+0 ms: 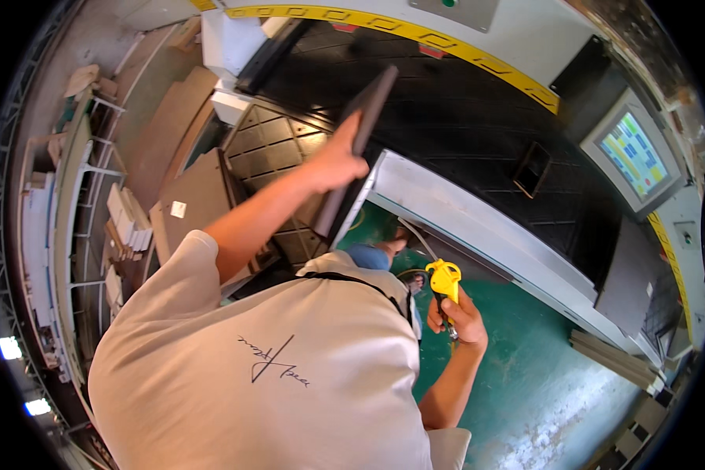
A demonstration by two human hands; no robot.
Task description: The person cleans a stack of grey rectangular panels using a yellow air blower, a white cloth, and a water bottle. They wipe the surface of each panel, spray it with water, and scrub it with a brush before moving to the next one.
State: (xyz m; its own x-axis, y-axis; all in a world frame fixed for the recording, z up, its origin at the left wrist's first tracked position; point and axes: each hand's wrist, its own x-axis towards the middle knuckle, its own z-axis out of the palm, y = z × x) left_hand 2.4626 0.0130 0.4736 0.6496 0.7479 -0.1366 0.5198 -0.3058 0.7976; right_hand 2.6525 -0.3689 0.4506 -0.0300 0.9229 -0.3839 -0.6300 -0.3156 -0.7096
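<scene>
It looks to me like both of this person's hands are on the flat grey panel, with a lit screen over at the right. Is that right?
Not quite: only the left hand is on the flat grey panel. The head view shows the right hand holding a yellow tool instead. The lit screen is indeed at the right.

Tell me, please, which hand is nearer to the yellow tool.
Right: the right hand grips the yellow tool; the left hand is well away, up and leftward, at the dark board.
</scene>
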